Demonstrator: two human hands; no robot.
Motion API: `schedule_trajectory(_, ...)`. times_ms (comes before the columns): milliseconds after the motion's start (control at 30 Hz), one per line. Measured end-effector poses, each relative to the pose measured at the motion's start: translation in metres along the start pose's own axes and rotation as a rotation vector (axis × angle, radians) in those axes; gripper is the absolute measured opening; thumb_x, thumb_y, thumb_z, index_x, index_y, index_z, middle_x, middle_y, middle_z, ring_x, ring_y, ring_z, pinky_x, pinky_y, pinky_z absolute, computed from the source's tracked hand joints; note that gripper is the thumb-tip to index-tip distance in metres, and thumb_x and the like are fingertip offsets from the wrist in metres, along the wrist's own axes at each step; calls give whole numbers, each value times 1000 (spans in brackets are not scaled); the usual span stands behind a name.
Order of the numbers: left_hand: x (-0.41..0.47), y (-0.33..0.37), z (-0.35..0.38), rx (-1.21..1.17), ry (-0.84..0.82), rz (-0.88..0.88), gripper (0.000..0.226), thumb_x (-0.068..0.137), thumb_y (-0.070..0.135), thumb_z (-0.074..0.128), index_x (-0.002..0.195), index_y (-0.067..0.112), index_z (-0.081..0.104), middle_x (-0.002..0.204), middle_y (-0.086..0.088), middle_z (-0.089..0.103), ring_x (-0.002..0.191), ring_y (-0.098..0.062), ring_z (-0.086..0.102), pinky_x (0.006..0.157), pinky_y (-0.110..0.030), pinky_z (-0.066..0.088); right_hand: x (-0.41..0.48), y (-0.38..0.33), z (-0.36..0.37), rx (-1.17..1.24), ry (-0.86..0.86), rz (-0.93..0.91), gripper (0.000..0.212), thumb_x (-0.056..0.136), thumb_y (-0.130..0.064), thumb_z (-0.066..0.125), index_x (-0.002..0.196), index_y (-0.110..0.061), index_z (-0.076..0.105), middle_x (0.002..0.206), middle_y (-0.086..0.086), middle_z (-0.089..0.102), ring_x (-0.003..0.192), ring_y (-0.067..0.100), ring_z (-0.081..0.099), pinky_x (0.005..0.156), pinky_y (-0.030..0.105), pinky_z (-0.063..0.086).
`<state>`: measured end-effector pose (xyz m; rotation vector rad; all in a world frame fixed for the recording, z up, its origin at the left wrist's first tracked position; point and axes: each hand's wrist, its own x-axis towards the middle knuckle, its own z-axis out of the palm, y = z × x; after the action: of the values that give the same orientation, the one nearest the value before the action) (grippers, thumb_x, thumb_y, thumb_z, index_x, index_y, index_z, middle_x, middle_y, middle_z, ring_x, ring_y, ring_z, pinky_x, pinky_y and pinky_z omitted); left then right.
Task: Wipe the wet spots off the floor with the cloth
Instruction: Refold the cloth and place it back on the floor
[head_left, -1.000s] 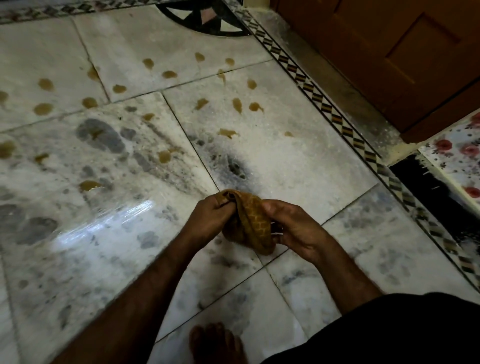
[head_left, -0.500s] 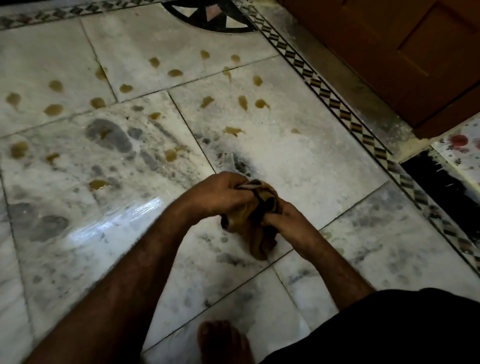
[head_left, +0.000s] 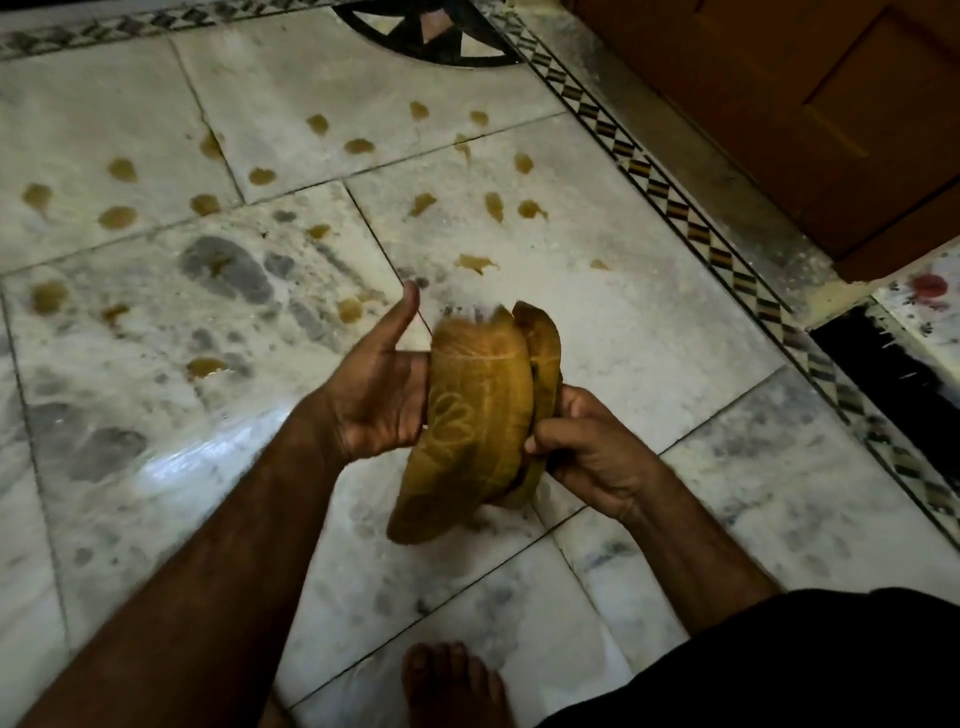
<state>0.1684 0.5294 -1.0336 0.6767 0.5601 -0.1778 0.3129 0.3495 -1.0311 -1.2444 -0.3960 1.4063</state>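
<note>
A mustard-yellow patterned cloth (head_left: 478, 415) hangs folded between both hands, above the white marble floor (head_left: 597, 332). My left hand (head_left: 376, 395) has its fingers tucked behind the cloth's left side, thumb pointing up. My right hand (head_left: 587, 447) pinches the cloth's right lower edge. Several brownish wet spots lie on the tiles beyond my hands, such as one spot (head_left: 475, 263) just ahead and another (head_left: 117, 217) at the far left. The cloth is blurred by motion.
A dark patterned border strip (head_left: 691, 228) runs diagonally along the floor's right side, with a brown wooden door (head_left: 810, 104) behind it. A flowered mat (head_left: 924, 296) lies at the right edge. My bare foot (head_left: 452, 686) stands at the bottom centre.
The cloth was bunched tightly between both hands; now it is spread out into a wider fold, my left hand has opened its thumb upward, and both hands sit slightly higher.
</note>
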Motion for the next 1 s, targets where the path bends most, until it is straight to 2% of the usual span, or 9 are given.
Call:
schedule_trajectory(67,1,-13,2,43,2,-47,99,77,82,56,134,2,61,119,-23,68,103,-36,68,93,-46,55,3,-4,-1,50,51,-16,51,69,18,47,112,1,66,104,24,67,98,37,65,87,45,59)
schedule_trajectory(200,3,-17,5,174,118,103,43,83,21,78,123,9,70,123,-19,70,109,-33,70,82,-37,60,9,-9,-9,60,187,-24,46,83,26,37,109,4,68,96,19,75,90,33,73,76,42,64)
schedule_trajectory(267,6,-14,6,227,170,165,48,76,8,79,123,10,69,119,-15,73,109,-30,71,80,-33,60,11,-10,-13,63,249,-15,42,84,25,40,104,4,69,90,18,76,85,32,73,70,41,65)
schedule_trajectory(367,8,-11,14,301,258,252,52,74,7,80,123,16,67,113,-9,76,105,-27,73,75,-33,61,11,-13,-17,80,274,-7,36,86,22,48,108,3,68,96,17,75,91,32,73,75,42,65)
schedule_trajectory(500,14,-10,25,342,328,351,48,78,0,79,121,17,66,108,-9,77,101,-28,74,81,-41,61,6,-19,-19,53,239,-82,44,85,17,61,123,-4,64,105,14,76,96,29,74,78,41,63)
schedule_trajectory(700,14,-10,41,384,390,428,48,79,-1,79,121,16,63,106,-8,77,101,-26,74,83,-39,62,0,-32,-24,75,231,-120,31,86,1,66,116,-6,70,107,13,76,98,26,74,75,37,62)
schedule_trajectory(800,15,-11,48,421,500,439,56,76,4,84,119,20,51,109,-12,75,100,-26,73,87,-47,60,1,-33,-25,72,313,-174,47,77,2,75,123,-4,64,112,13,76,105,29,73,77,33,61)
schedule_trajectory(900,15,-14,50,606,541,515,75,75,8,86,129,36,42,109,-10,75,100,-26,73,89,-46,58,1,-33,-30,-17,420,-189,76,76,12,76,142,-12,46,120,14,69,110,32,70,83,41,62)
schedule_trajectory(1000,13,-20,50,861,597,577,71,74,14,87,133,37,57,112,-2,75,104,-18,71,93,-39,58,-3,-37,-38,-280,395,-204,83,74,11,80,144,-22,48,114,9,66,100,26,70,73,32,62)
